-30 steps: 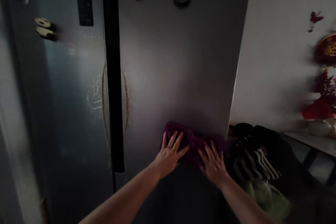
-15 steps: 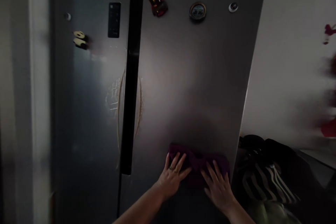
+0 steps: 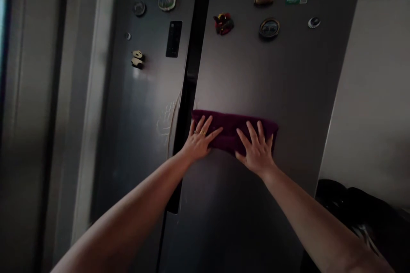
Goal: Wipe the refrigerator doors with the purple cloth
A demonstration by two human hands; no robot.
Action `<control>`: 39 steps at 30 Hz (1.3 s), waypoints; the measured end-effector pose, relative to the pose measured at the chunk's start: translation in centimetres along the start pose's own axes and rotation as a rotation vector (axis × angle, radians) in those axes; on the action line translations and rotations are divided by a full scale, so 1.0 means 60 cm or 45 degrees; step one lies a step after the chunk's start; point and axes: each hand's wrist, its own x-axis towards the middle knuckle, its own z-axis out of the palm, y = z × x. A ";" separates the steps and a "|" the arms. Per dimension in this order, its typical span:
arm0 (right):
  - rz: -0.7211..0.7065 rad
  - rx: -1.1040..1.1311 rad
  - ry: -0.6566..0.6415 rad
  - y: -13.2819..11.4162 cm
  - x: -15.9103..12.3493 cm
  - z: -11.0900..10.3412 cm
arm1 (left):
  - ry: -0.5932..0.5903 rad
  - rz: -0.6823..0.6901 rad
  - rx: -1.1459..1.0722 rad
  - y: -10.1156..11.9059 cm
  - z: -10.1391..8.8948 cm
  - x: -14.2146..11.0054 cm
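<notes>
A panda magnet (image 3: pixel 137 59) and a black display panel (image 3: pixel 174 39) mark the left door of a dark steel fridge (image 3: pixel 144 145), beside the black strip (image 3: pixel 189 89) between its doors. Spread flat, the ringed left hand (image 3: pixel 197 140) presses the left end of a folded purple cloth (image 3: pixel 232 130), now higher on the right door than in the earlier frame and closer to the magnets, in a straighter, flatter band. The right hand (image 3: pixel 256 149), fingers wide apart, presses its lower edge. The view has tilted upward, showing more of the fridge's top. At far right, a dark bag (image 3: pixel 349 202) sits lower in the frame.
</notes>
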 end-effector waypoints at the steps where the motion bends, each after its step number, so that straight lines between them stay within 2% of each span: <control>1: 0.012 0.009 0.015 -0.005 0.031 -0.003 | 0.001 -0.020 0.010 -0.018 -0.013 0.017; 5: 0.043 0.052 0.041 -0.024 0.132 -0.012 | 0.034 -0.091 0.026 -0.076 -0.052 0.071; 8: 0.048 0.073 0.073 -0.032 0.179 -0.020 | 0.021 -0.137 -0.022 -0.103 -0.065 0.097; 11: 0.037 0.111 0.118 -0.037 0.193 -0.026 | 0.050 -0.128 -0.080 -0.112 -0.061 0.099; 15: -0.056 0.147 0.095 -0.047 0.168 -0.019 | 0.103 -0.033 -0.044 -0.101 -0.040 0.058; 21: -0.195 0.163 -0.036 -0.089 0.067 0.021 | 0.048 0.007 0.041 -0.065 0.006 -0.071; 28: -0.294 0.252 -0.344 -0.163 -0.104 0.084 | -0.011 -0.014 0.039 -0.008 0.082 -0.273; 34: -0.395 0.319 -0.571 -0.224 -0.258 0.160 | -0.024 -0.021 0.016 0.041 0.150 -0.436; 39: -0.537 0.286 -0.679 -0.265 -0.398 0.238 | -0.242 -0.128 -0.045 0.101 0.177 -0.556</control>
